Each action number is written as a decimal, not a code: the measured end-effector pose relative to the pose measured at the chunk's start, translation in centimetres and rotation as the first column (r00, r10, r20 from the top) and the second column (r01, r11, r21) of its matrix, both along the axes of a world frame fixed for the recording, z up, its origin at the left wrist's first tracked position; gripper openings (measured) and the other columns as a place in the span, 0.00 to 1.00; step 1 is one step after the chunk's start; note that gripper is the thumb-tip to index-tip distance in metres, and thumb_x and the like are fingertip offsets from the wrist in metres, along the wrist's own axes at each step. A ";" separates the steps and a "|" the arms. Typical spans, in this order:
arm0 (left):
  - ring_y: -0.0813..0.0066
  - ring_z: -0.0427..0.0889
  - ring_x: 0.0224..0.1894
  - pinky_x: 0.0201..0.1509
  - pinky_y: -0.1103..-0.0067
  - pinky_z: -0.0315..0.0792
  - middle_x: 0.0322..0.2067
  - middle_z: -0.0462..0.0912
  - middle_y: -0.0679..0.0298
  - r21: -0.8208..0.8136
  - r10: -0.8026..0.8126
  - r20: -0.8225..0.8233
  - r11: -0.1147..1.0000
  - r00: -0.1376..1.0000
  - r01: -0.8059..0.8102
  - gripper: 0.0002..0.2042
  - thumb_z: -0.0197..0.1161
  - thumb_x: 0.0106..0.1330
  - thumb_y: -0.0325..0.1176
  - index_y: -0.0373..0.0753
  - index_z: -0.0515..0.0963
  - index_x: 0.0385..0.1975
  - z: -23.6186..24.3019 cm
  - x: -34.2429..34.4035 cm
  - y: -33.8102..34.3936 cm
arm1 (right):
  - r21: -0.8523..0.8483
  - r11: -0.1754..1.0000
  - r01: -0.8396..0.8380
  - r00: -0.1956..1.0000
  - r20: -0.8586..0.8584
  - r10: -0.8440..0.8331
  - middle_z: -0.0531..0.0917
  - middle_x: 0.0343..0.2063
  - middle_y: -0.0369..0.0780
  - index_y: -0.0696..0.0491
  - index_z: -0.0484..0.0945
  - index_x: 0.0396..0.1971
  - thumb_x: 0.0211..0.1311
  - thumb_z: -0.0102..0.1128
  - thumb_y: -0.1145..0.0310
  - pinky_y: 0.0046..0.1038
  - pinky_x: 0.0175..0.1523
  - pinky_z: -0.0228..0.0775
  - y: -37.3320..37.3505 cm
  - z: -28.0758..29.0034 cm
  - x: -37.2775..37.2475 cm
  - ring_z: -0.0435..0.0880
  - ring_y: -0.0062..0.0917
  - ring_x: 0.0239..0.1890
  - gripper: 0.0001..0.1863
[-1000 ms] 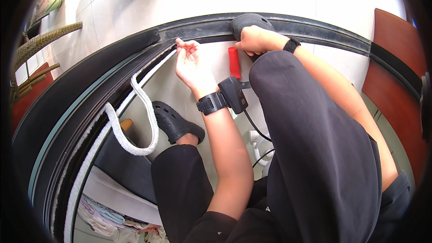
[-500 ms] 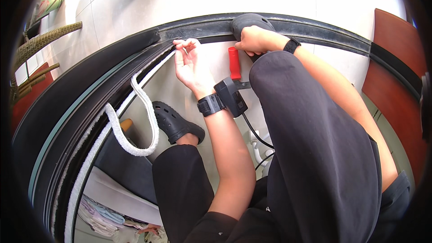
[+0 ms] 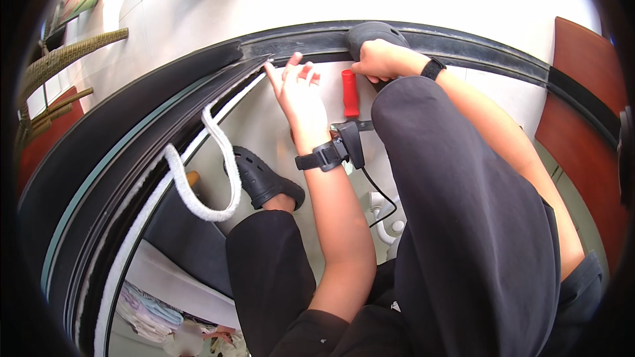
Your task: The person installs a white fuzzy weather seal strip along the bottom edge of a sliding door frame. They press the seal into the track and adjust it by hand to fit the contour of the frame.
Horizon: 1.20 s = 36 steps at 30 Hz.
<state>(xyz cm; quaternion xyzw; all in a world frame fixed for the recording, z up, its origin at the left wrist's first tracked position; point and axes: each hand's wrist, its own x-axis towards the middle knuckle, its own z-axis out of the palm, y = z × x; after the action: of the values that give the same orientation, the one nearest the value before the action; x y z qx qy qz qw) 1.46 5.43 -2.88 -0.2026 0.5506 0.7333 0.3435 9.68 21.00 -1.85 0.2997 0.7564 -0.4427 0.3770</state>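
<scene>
My left hand (image 3: 301, 96) is raised palm up with its fingers spread. One fingertip touches the far end of the dark sliding door edge (image 3: 248, 69), beside a fuzzy white sealing strip (image 3: 233, 192). The strip runs along the door edge, and part of it hangs away in a loose loop. My right hand (image 3: 387, 59) rests closed on the black clog (image 3: 372, 33) of my right foot, fingers curled under; whatever they hold, if anything, is hidden. Beside it a red-handled tool (image 3: 350, 96) with a dark flat head lies on the floor.
My other black clog (image 3: 258, 178) is planted near the strip's loop. A black floor track (image 3: 476, 53) curves across the far side. Red-brown panels (image 3: 582, 79) stand at right, a woven chair (image 3: 99, 43) at far left. Folded clothes (image 3: 149, 314) show at lower left.
My left hand has turned and its fingers have spread out from a pinch near the door edge. The view has shifted slightly. My right hand stays on the clog.
</scene>
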 end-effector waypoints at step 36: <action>0.85 0.70 0.24 0.34 0.84 0.67 0.35 0.76 0.62 -0.087 0.081 -0.323 0.989 0.943 -0.115 0.14 0.47 0.68 0.27 0.33 0.73 0.51 9.7 2.2 -8.1 | 0.153 0.970 0.191 0.075 -0.987 0.141 0.82 0.26 0.41 0.54 0.81 0.33 0.48 0.65 0.73 0.29 0.34 0.76 -7.4 9.7 -10.5 0.82 0.34 0.28 0.10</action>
<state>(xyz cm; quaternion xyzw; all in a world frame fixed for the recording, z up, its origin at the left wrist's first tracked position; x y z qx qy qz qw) 3.62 -2.68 6.83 -0.1267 0.6258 0.7427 0.2019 -0.83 13.59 7.87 -0.0253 0.8519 -0.4382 -0.2859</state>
